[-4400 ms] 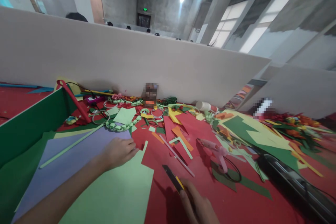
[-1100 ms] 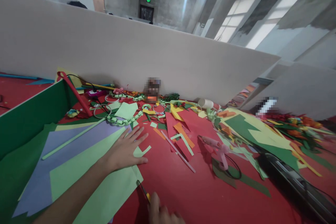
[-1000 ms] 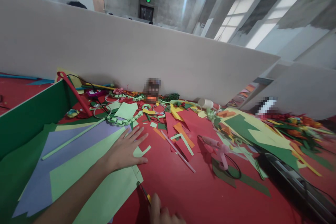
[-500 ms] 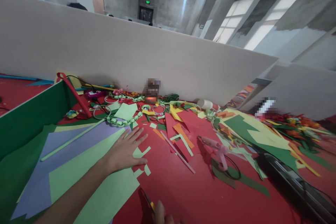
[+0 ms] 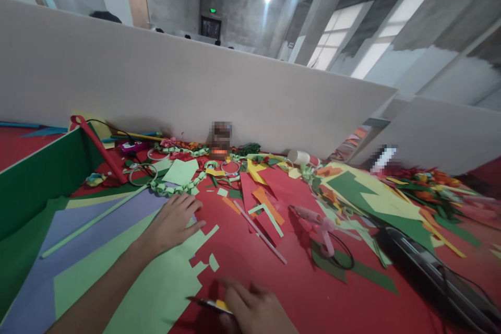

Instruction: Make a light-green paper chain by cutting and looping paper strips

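My left hand (image 5: 172,227) lies over a large light green sheet of paper (image 5: 144,292), thumb apart from the loosely bent fingers. This sheet has a notched right edge, with small light green scraps (image 5: 213,262) beside it. At the bottom, my right hand (image 5: 254,305) is closed around scissors (image 5: 209,303) with dark blades and a yellow part near the grip. Their blades point left, over the sheet's lower right edge; the handle is mostly hidden by my fingers. Under the green sheet lies purple paper (image 5: 43,276), with a light green stick (image 5: 94,222) across it.
A pink glue gun (image 5: 317,222) lies right of centre on the red table (image 5: 313,297). Near the right edge is a long black device (image 5: 430,276). Paper chains (image 5: 176,188), strips and scraps lie along the white partition (image 5: 195,78). A green panel (image 5: 43,167) stands at left.
My right hand has moved up into view with the scissors, their blades turning to point left over the sheet. My left hand has shifted slightly left and its fingers have bent. The view has shifted slightly.
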The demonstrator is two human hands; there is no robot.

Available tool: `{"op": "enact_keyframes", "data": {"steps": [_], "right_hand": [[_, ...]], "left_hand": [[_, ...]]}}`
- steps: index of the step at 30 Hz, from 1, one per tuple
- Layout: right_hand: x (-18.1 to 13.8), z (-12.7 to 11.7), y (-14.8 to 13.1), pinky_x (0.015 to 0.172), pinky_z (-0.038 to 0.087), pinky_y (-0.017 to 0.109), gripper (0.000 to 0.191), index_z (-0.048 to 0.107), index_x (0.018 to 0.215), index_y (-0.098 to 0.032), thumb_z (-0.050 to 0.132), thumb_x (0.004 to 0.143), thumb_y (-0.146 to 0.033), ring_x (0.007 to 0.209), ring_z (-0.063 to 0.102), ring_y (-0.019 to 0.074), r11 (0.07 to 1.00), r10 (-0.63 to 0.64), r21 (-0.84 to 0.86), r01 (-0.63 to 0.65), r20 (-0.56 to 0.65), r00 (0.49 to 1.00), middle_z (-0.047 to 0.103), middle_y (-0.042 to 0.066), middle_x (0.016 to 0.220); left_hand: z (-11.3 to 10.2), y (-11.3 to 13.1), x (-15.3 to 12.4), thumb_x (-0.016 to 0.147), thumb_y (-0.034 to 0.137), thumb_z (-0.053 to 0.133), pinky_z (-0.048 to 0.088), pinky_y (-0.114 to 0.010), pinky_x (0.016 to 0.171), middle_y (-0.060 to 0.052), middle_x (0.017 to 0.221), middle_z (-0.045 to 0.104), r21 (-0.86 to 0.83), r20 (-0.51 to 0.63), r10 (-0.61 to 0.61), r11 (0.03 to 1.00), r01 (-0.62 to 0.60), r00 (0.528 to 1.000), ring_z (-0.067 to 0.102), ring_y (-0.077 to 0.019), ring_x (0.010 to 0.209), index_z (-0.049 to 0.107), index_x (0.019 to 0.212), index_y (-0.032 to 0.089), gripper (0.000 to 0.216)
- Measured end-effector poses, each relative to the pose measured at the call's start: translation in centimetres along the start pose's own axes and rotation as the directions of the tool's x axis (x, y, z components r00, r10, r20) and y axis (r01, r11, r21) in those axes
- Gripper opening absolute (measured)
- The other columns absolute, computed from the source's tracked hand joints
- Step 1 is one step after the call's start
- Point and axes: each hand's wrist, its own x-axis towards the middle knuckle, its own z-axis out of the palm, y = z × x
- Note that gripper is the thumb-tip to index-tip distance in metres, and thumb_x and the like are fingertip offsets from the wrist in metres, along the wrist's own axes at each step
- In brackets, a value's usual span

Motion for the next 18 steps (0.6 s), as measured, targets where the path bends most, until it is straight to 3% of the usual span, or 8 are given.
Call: {"op": "enact_keyframes", "data": {"steps": [2,5,9,13,16,18], "right_hand": [[2.0,-0.4,0.0,0.058,0.052,0.027,0.016,0.059,0.106,-0.019,0.054,0.101,-0.034,0.063,0.072,0.0137,0.992,-0.127,0.031,0.125,0.084,0.988,0.070,0.005,0.132],[3.5,-0.6,0.2,0.056,0.054,0.030,0.020,0.062,0.112,-0.016,0.059,0.098,-0.030,0.068,0.074,0.0176,0.990,-0.140,0.017,0.139,0.201,0.970,0.062,0.008,0.143],[2.3,-0.5,1.7,0.056,0.054,0.029,0.037,0.055,0.135,-0.017,0.056,0.098,-0.022,0.068,0.076,0.0201,0.995,0.088,-0.058,-0.076,0.251,0.964,0.061,0.013,0.144],[-0.3,-0.7,4.0,0.058,0.056,0.028,0.041,0.052,0.142,-0.019,0.049,0.101,-0.021,0.075,0.078,0.0244,0.916,0.399,-0.124,-0.381,0.204,0.894,0.071,0.014,0.129],[-1.8,-1.0,4.8,0.064,0.058,0.030,0.044,0.049,0.145,-0.022,0.043,0.101,-0.023,0.083,0.079,0.0256,0.889,0.458,-0.033,-0.457,0.102,0.883,0.069,0.013,0.134],[-2.5,-1.2,4.8,0.065,0.057,0.028,0.041,0.053,0.140,-0.022,0.040,0.102,-0.025,0.082,0.079,0.0242,0.878,0.474,0.051,-0.476,0.037,0.880,0.073,0.012,0.126]], "left_hand": [[-0.2,0.1,0.1,0.099,0.047,0.054,0.040,-0.043,0.091,-0.005,0.104,0.066,-0.011,0.013,0.011,1.000,-0.011,1.000,0.058,-0.0273,0.101,0.061,0.101,0.023,0.026],[-0.6,0.3,0.0,0.100,0.044,0.054,0.039,-0.041,0.090,-0.004,0.101,0.064,-0.022,0.046,0.041,0.999,-0.040,0.998,0.056,-0.0265,0.099,0.059,0.094,0.022,0.023],[-1.5,0.4,-0.2,0.101,0.045,0.052,0.038,-0.039,0.087,-0.003,0.099,0.063,-0.065,0.092,0.086,0.995,-0.080,0.992,0.056,-0.0251,0.096,0.058,0.089,0.023,0.026],[-2.7,0.6,-0.5,0.097,0.053,0.058,0.037,-0.039,0.088,-0.002,0.094,0.063,-0.138,0.103,0.110,0.986,-0.095,0.989,0.056,-0.0242,0.092,0.058,0.092,0.023,0.030],[-3.3,0.7,-0.6,0.100,0.049,0.055,0.037,-0.038,0.091,-0.001,0.092,0.064,-0.181,0.109,0.156,0.974,-0.135,0.982,0.057,-0.0225,0.091,0.061,0.091,0.024,0.027],[-3.2,0.6,-0.5,0.103,0.044,0.049,0.036,-0.039,0.093,0.000,0.087,0.065,-0.187,0.129,0.168,0.972,-0.142,0.977,0.058,-0.0211,0.088,0.063,0.086,0.024,0.030]]}}
